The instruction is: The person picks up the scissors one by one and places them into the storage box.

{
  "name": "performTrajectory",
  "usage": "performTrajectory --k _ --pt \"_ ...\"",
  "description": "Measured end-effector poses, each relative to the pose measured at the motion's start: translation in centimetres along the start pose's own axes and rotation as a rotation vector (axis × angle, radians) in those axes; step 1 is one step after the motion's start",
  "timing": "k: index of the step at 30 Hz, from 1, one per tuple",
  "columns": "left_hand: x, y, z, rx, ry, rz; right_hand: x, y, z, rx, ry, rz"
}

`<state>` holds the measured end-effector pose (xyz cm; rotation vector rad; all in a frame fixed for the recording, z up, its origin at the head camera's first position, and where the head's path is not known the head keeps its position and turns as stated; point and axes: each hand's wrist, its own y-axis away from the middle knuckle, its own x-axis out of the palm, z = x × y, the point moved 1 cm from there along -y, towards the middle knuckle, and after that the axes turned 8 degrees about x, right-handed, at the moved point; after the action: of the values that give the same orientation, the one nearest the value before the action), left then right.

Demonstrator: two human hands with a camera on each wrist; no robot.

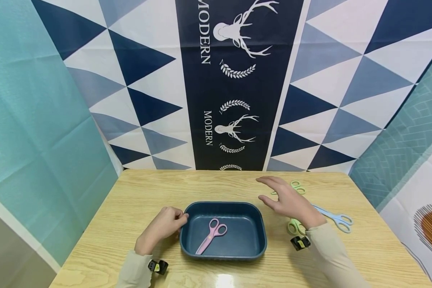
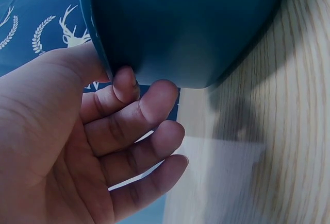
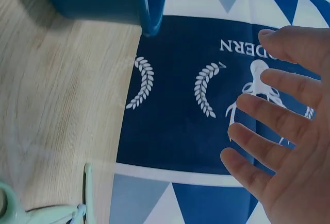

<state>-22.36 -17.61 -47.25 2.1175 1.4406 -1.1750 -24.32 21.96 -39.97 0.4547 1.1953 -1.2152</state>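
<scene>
My left hand [image 1: 165, 224] pinches the left rim of a dark blue rectangular box [image 1: 261, 228], thumb over the wall and forefinger outside it. The left wrist view shows the box wall [image 2: 180, 33] from outside, the other fingers loosely bent below. Inside the box lies a pair of pink scissors [image 1: 210, 237], handles toward the back. Raised over the table right of the box, my right hand [image 1: 291, 202] holds nothing, its fingers spread and relaxed. Green scissors [image 1: 298, 188] lie behind it, and yellow-green scissors [image 1: 294, 227] are partly hidden under it. Light blue scissors [image 1: 336, 218] lie beyond its wrist.
The wooden table [image 1: 147, 186] ends at a patterned cloth backdrop [image 1: 234, 88] with deer heads and triangles. A teal cloth [image 1: 50, 120] hangs along the left side. Green scissors [image 3: 51, 213] also show at the lower left of the right wrist view.
</scene>
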Motion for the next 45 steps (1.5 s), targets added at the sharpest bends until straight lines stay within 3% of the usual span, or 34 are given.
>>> performTrajectory --k 30,45 --pt "0.0 0.0 0.0 0.005 0.012 0.002 -2.7 2.9 -5.1 0.156 0.006 -0.038" --pt "-0.1 0.0 0.1 0.027 0.028 -0.017 -2.5 4.6 -7.9 0.211 0.008 -0.057"
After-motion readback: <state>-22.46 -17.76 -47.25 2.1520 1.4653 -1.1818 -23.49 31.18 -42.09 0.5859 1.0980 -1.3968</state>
